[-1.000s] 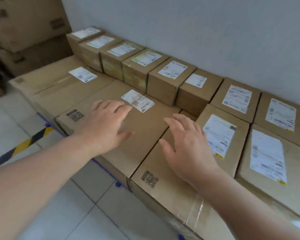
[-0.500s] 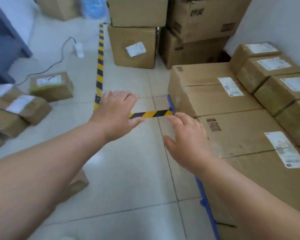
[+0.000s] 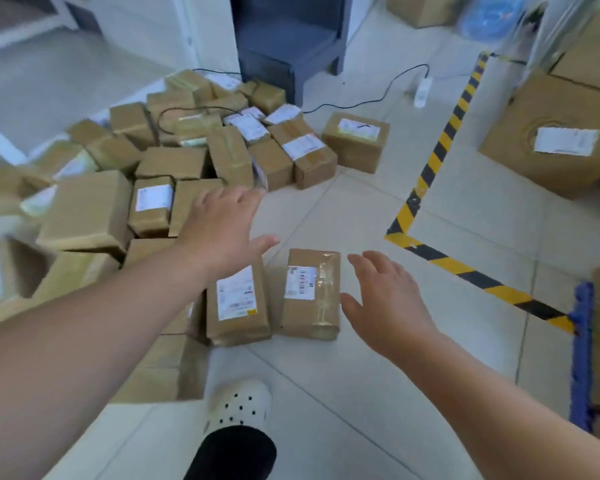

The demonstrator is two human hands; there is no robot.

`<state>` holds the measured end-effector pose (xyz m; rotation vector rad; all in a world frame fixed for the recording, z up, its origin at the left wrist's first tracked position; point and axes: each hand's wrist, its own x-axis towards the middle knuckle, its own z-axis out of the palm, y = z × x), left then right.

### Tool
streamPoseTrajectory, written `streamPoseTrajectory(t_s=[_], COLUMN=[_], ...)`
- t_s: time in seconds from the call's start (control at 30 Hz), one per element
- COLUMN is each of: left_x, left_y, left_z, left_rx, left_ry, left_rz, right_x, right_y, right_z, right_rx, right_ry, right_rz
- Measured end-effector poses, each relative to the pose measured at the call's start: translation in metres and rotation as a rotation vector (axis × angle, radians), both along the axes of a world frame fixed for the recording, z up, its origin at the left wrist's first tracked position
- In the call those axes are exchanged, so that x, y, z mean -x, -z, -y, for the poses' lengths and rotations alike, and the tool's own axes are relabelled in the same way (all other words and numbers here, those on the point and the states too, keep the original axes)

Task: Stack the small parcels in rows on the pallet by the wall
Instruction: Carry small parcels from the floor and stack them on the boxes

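Two parcels [image 3: 274, 299] lie side by side on the floor [image 3: 378, 209], a parcel heap [image 3: 174, 157] behind them, leftward.

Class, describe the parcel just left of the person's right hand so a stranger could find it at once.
From the corner of the yellow-and-black floor tape, look left to the near edge of the parcel heap. Two parcels lie side by side there; the taped parcel is the right one. Glossy clear tape and a small red-printed label set it apart from its neighbour.
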<state>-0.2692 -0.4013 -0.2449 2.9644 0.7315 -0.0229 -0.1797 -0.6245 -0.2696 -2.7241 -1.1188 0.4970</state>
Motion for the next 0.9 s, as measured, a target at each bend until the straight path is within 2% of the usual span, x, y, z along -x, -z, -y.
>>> streamPoseTrajectory(t_s=[0.27, 0.4, 0.63, 0.8, 0.9], left_x=[0.085, 0.093, 0.062, 0.048, 0.042], left_y=[0.057, 0.089, 0.130, 0.147, 0.155], left_z=[-0.038, -0.030, -0.018, -0.025, -0.023], left_rx=[0.152, 0.383, 0.862, 0.988, 1.109], left_ry=[-0.338, -0.447, -0.650, -0.851, -0.919], left_rz=[-0.145, -0.154, -0.033, -0.031, -0.040], right_x=[0.032, 0.038, 0.024, 0.011, 0.006], right_y=[0.064, 0.095, 0.139, 0.163, 0.165], right_z=[-0.082, -0.093, -0.089, -0.084, -0.082], right_rx=[0.056, 0.091, 0.065, -0.103, -0.172], right_ry=[-0.079, 0.010, 0.469, 0.825, 0.945], right_rz=[-0.113, -0.149, -0.270, -0.564, -0.719])
